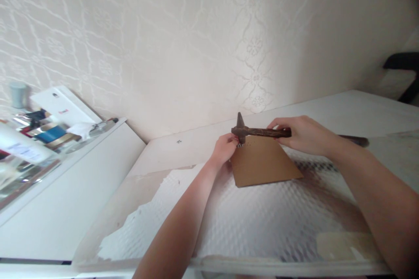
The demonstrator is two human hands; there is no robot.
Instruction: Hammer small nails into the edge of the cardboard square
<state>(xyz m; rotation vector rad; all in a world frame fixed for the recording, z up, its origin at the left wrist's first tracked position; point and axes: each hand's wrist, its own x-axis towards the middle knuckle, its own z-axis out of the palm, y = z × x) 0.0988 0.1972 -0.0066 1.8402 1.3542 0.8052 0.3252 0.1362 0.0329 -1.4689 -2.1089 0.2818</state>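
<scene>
My right hand (303, 134) is wrapped round the brown handle of an old rusty hammer (255, 131), close to its head. The hammer head (240, 128) hangs just above the far left corner of a brown cardboard piece (262, 162). My left hand (224, 149) pinches something small at that corner, right under the hammer head; it is too small to name. The cardboard lies on a silvery bubble-foil sheet (262, 222) spread over a white table (343, 107).
A patterned pale wall (196, 43) rises behind the table. To the left, a lower white surface carries a white board (63, 105), a grey-blue cup (18, 94), bottles and other clutter (49, 133). A dark chair part (404, 67) shows at the far right.
</scene>
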